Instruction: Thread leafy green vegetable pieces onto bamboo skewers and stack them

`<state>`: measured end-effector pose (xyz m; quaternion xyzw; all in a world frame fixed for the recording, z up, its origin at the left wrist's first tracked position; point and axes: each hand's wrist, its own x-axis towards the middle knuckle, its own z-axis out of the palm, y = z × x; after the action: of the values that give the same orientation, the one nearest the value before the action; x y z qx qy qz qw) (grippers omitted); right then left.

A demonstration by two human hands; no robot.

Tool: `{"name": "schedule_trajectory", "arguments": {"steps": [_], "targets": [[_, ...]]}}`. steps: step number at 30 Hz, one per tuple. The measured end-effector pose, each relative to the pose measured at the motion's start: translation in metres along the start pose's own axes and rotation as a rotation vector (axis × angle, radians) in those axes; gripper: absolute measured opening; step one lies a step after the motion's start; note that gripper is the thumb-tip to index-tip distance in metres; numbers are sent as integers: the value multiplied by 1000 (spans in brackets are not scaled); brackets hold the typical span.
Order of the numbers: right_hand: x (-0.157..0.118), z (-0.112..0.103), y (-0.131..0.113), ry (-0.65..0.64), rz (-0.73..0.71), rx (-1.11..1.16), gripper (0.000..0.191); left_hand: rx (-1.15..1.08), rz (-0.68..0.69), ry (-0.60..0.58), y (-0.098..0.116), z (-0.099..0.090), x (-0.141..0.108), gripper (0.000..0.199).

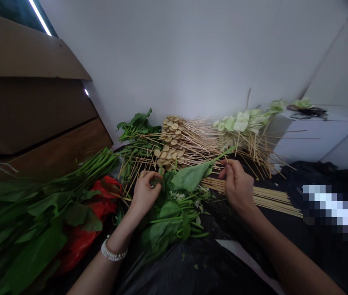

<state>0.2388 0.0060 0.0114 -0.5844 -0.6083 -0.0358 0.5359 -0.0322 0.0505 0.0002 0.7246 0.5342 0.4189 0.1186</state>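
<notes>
A large green leaf (192,176) on a pale stem slants up to the right between my hands. My right hand (237,182) is pinched at the leaf's right edge, with a thin stick tip showing at the fingertips. My left hand (146,189) has curled fingers just left of the leaf; what lies between them is hidden. Below the hands rests a heap of loose leaves and cut stems (174,217) on black plastic (174,270). Plain wooden skewers (272,198) lie in a bundle beside and behind my right hand.
Skewered pale slices (172,137) are piled by the wall, with skewered light green leaves (243,122) to their right and skewered dark greens (138,127) to their left. Long leafy greens (38,217) and a red bag (80,246) fill the left. Cardboard (29,45) stands behind them.
</notes>
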Motion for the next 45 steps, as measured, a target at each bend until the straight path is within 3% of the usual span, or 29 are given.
{"name": "schedule_trajectory", "arguments": {"steps": [3,8,15,18,22,28,31,36,39,45], "targets": [[-1,1,1,-8,-2,2,29,96,102,-62,10,4,-8,12],[-2,1,0,-27,-2,3,28,57,264,-441,21,21,-24,15],[-5,4,-1,-47,-31,13,29,177,290,-582,19,26,-32,25],[-6,4,-1,-45,-37,17,29,86,231,-575,20,23,-30,18],[-5,3,-2,-41,-26,21,28,-140,64,-480,18,15,-20,10],[-3,-1,-6,-28,-13,38,27,-573,-218,-310,14,-1,-1,24],[-5,-2,-9,-65,-57,75,26,-674,-316,-253,15,-4,1,31],[-16,5,-15,-261,-178,142,26,-714,-350,-269,22,-5,-1,39],[-26,13,-22,-406,-239,110,27,-786,-370,-286,26,-4,-3,34],[-40,22,-34,-645,-205,77,27,-863,-423,-350,32,-3,-7,26]]}}
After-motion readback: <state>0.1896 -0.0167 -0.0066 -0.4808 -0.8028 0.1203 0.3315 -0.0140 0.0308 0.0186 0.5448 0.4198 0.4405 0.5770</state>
